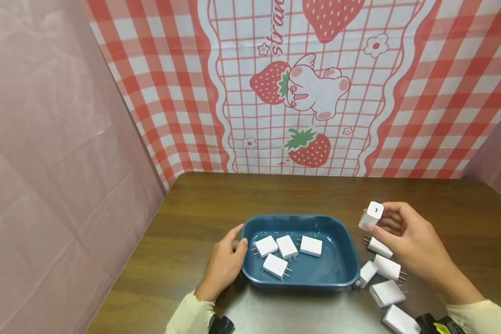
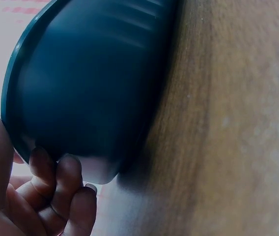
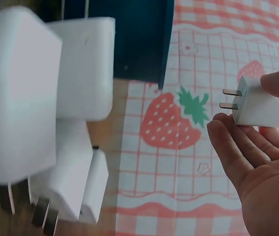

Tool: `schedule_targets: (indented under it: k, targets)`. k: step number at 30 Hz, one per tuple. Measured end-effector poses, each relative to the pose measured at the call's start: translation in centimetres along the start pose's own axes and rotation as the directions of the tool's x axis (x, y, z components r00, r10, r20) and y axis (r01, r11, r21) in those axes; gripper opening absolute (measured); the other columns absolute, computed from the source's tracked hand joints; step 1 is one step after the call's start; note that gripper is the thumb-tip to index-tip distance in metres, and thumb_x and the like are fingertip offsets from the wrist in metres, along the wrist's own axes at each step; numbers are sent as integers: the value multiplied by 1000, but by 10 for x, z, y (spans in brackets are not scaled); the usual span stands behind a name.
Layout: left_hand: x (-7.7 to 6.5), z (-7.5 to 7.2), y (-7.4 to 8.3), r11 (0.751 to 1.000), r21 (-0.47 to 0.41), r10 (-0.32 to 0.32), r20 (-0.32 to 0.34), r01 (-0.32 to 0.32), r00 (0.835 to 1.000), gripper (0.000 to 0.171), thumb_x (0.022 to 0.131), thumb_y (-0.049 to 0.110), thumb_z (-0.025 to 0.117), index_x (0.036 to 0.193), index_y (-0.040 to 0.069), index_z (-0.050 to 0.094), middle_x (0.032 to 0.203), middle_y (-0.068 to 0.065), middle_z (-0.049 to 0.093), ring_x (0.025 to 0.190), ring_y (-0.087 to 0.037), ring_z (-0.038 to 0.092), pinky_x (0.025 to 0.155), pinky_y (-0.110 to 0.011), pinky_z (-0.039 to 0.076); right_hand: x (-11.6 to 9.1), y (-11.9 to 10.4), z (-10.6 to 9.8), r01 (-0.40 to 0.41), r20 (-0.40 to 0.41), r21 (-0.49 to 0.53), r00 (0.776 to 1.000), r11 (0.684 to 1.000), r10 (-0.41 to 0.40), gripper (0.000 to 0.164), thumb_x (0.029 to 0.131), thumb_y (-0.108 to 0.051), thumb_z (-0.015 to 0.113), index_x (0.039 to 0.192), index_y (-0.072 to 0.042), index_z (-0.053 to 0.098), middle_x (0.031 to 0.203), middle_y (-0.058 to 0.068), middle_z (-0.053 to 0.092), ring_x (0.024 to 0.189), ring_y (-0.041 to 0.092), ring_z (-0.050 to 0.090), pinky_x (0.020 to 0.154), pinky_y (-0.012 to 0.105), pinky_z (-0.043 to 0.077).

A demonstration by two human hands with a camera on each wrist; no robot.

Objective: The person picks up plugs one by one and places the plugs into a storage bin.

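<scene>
My right hand point(image 1: 417, 239) pinches a white charger plug point(image 1: 371, 215) between thumb and fingers, held up beyond the right end of a dark blue tray point(image 1: 338, 273). In the right wrist view two metal prongs stick out of this charger plug point(image 3: 262, 104). My left hand point(image 1: 227, 260) grips the tray's left end, thumb at the rim and fingers curled against the outer wall, as the left wrist view shows. Inside the tray lie several white charger plugs point(image 1: 311, 246), grouped toward its left and middle.
Several more white charger plugs point(image 1: 387, 293) lie on the brown wooden table point(image 1: 183, 241) right of the tray, below my right hand. A checked strawberry cloth point(image 1: 309, 148) hangs behind the table. Pink cloth point(image 1: 58, 162) hangs at the left.
</scene>
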State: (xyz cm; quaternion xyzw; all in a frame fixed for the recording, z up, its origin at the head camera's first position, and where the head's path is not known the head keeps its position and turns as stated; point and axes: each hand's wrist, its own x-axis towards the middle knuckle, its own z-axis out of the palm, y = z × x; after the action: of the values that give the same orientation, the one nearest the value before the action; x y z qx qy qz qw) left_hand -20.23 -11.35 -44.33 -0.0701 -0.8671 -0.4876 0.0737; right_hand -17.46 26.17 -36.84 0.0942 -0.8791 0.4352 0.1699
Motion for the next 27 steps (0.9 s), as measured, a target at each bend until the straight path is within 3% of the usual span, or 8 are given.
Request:
schedule_targets:
  k: [11,21,27]
  targets:
    - [0,0,-1,1000,5,2,2,-2,1000,41,98,16,59,138,7,59,60,8,50,53,-9,46,55,-28,39,-5,-19,10,19,38,19,999,1000,-20,47,88,-12,79,124,1,52,113,22,68,95,-6,64,73,13,51]
    - [1,0,-1,1000,0,14,-4,-14,1000,41,98,16,59,138,7,59,59,8,48,52,-9,45,55,-27,38,-11,-35,23,47,94,0,994,999,-47,48,86,-15,80,124,-2,54,111,13,68,94,3,67,77,13,51]
    - [1,0,-1,1000,3,7,-3,-7,1000,41,98,16,59,138,7,59,60,8,48,52,-9,45,55,-28,38,-15,-41,26,19,134,-59,991,998,-11,48,88,-26,79,126,-8,56,111,5,67,94,10,67,76,17,52]
